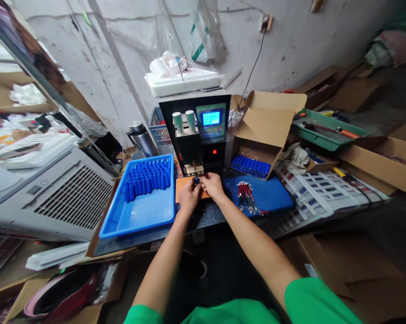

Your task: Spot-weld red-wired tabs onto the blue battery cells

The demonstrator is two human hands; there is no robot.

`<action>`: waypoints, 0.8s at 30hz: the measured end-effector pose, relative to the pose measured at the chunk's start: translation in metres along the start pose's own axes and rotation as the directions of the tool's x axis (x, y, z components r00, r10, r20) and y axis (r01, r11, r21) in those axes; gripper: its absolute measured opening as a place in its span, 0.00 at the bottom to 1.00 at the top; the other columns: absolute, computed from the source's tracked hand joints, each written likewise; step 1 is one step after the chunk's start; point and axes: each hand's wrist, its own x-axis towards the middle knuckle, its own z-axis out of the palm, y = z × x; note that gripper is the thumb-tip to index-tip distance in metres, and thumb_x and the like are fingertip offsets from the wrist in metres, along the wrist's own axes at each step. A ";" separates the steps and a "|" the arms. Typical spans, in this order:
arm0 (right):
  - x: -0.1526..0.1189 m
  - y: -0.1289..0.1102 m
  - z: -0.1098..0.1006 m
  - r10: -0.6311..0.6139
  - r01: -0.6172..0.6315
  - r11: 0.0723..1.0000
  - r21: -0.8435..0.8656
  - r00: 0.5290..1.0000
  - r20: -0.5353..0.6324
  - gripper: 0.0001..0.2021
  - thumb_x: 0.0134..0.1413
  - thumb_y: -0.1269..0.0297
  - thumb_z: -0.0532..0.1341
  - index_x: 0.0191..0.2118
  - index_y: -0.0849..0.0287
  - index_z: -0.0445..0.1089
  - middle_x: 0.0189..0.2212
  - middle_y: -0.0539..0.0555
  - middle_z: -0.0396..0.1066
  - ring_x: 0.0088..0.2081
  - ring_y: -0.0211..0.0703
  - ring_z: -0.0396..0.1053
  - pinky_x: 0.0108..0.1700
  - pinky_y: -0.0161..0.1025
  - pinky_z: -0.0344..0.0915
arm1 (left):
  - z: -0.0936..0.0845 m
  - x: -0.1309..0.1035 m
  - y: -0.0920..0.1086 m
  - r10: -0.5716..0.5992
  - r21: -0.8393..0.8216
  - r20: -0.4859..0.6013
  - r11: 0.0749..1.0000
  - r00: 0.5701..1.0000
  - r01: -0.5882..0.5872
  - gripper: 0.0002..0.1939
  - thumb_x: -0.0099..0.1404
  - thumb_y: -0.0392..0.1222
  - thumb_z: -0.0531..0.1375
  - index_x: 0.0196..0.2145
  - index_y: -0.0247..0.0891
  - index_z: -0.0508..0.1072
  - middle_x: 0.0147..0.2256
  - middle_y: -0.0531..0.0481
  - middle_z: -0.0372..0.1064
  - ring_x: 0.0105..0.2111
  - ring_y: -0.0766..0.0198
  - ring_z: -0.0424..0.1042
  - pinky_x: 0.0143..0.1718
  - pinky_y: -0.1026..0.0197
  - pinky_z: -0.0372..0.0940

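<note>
Both hands meet at the front of a black machine with a lit blue display. My left hand is closed round a small blue cylinder, mostly covered by the fingers, just under the machine's metal tips. From the right, my right hand pinches at the same spot; what its fingertips hold is too small to name. An orange board lies beneath the hands. Left of them, a blue tray holds several upright blue cylinders.
Red and black wire pieces lie on a blue mat at the right. Behind it, an open cardboard box contains more blue cylinders. A steel flask stands behind the tray. Farther right is a green tray.
</note>
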 end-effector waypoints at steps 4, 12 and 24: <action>0.000 -0.001 0.002 0.020 -0.016 0.998 0.059 0.997 -0.073 0.14 0.48 0.54 0.66 0.24 0.57 0.64 0.17 0.46 0.64 0.17 0.33 0.59 0.19 0.30 0.56 | -0.001 -0.001 0.003 -0.008 0.019 -0.001 1.000 1.000 0.008 0.16 0.65 0.51 0.60 0.46 0.44 0.78 0.26 0.51 0.74 0.27 0.59 0.72 0.29 0.62 0.55; -0.006 -0.009 0.005 0.030 -0.025 0.998 0.054 0.995 -0.093 0.11 0.48 0.60 0.66 0.24 0.58 0.66 0.16 0.47 0.66 0.17 0.34 0.62 0.19 0.30 0.61 | 0.001 -0.001 -0.002 -0.003 -0.027 -0.005 1.000 1.000 0.003 0.17 0.66 0.50 0.60 0.49 0.44 0.77 0.29 0.49 0.76 0.30 0.58 0.74 0.31 0.62 0.58; -0.005 -0.006 0.006 0.010 -0.002 0.997 0.076 0.993 -0.116 0.10 0.47 0.61 0.65 0.22 0.58 0.65 0.14 0.45 0.65 0.16 0.34 0.63 0.18 0.29 0.62 | -0.001 -0.004 0.002 -0.002 0.105 0.006 0.994 1.000 0.001 0.17 0.68 0.50 0.58 0.51 0.43 0.77 0.32 0.49 0.77 0.31 0.61 0.74 0.30 0.64 0.56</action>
